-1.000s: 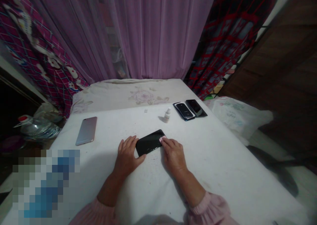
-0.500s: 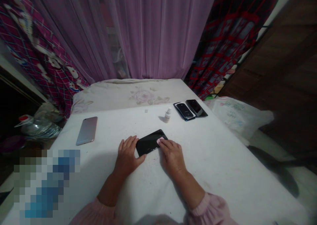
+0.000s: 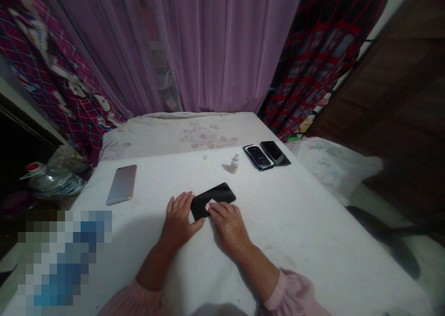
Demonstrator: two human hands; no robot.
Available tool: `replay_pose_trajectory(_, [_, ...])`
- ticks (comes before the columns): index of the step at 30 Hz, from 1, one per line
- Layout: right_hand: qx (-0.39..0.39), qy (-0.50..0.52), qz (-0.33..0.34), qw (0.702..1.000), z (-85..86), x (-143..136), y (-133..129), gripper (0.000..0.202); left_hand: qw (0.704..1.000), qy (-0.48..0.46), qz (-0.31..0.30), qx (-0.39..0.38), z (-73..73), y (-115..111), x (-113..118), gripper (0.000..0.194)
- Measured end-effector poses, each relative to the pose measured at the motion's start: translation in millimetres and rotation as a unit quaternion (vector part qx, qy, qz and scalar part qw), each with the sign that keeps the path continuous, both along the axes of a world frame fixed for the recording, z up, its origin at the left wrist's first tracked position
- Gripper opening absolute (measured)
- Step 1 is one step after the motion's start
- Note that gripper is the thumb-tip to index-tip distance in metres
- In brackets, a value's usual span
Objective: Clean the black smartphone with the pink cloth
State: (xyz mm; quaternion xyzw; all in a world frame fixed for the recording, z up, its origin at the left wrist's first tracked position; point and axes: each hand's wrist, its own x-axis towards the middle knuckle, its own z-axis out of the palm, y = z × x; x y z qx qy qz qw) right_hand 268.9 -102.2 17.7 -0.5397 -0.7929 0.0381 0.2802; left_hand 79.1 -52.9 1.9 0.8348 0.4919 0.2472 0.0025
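A black phone [image 3: 220, 193] lies flat and slightly slanted on the white-covered table. My left hand [image 3: 179, 218] grips its left end, thumb at the near edge and fingers at the far side. A small pink cloth [image 3: 210, 205] is pinched under the fingertips of my right hand [image 3: 231, 225], pressed to the phone's surface near its middle. Beyond the phone stands a small white spray bottle [image 3: 235, 163].
A rose-gold phone [image 3: 122, 184] lies face down at the left. Several phones [image 3: 259, 157] rest at the back right, some stacked. A tiny pale square [image 3: 205, 157] sits behind the bottle. A large water jug [image 3: 55, 179] stands left of the table; a plastic bag [image 3: 333, 160] is at the right.
My right hand has slid the pink cloth leftward across the phone, from near its right end to its middle. My left hand and the phone stay in place.
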Motion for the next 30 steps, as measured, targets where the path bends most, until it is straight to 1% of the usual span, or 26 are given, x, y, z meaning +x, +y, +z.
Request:
replay_pose_trajectory(2, [-0.004, -0.001, -0.008, 1.000, 1.0, 1, 1, 0.044, 1.000, 0.002, -0.003, -0.001, -0.4, 0, 0, 0.056])
replay_pose_trajectory(8, [-0.020, -0.017, -0.130, 0.991, -1.8, 24, 12, 0.048, 1.000, 0.004, 0.000, -0.001, -0.9, 0, -1, 0.056])
replay_pose_trajectory(10, [-0.021, -0.016, -0.148, 0.989, -3.6, 27, 14, 0.049, 1.000, 0.005, -0.001, 0.001, -1.9, 0, -2, 0.056])
replay_pose_trajectory(13, [-0.018, -0.005, -0.129, 0.991, -4.4, 21, 13, 0.049, 1.000, 0.008, -0.006, 0.005, -3.4, 1, -2, 0.056])
replay_pose_trajectory(18, [-0.029, 0.011, -0.015, 0.999, 0.2, -1, 5, 0.047, 1.000, 0.007, -0.007, 0.016, -4.5, 0, -1, 0.055])
replay_pose_trajectory(21, [-0.029, 0.015, 0.016, 0.999, 3.1, -7, 4, 0.045, 1.000, 0.009, -0.009, 0.015, -5.0, 1, -2, 0.056])
replay_pose_trajectory(23, [-0.028, 0.017, 0.005, 0.999, 3.3, -3, 6, 0.046, 1.000, 0.014, -0.017, 0.010, -5.6, 1, -5, 0.058])
replay_pose_trajectory(27, [-0.026, 0.018, -0.074, 0.997, -1.0, 15, 12, 0.051, 1.000, 0.022, -0.020, -0.009, -7.4, 4, -14, 0.064])
replay_pose_trajectory(30, [-0.024, 0.015, -0.114, 0.993, -4.2, 23, 16, 0.053, 0.999, 0.026, -0.018, -0.022, -8.1, 5, -20, 0.061])
